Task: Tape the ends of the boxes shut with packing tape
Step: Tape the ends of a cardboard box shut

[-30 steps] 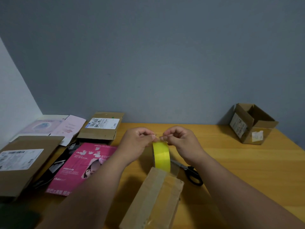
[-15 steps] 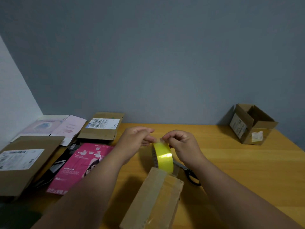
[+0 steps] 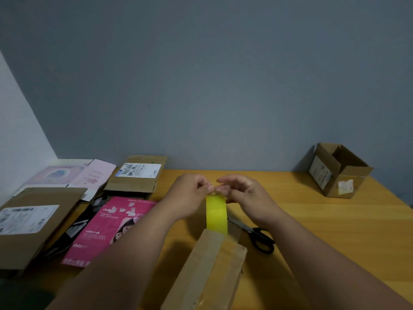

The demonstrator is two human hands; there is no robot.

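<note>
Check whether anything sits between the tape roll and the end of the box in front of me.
Nothing visible does. The yellow tape roll, pinched at its top by both hands, stands right at the far end of the box; the scissors lie off to the right.

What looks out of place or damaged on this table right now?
The small brown cardboard box at the far right lies tipped, flaps open. Black-handled scissors lie partly hidden behind the long cardboard box. Nothing looks spilled.

Dim, even indoor light with a bluish cast. Soft shadows fall on the counter (image 3: 335, 220) beneath the forearms. The picture is slightly soft throughout, and wide-angle distortion bends the edges.
</note>
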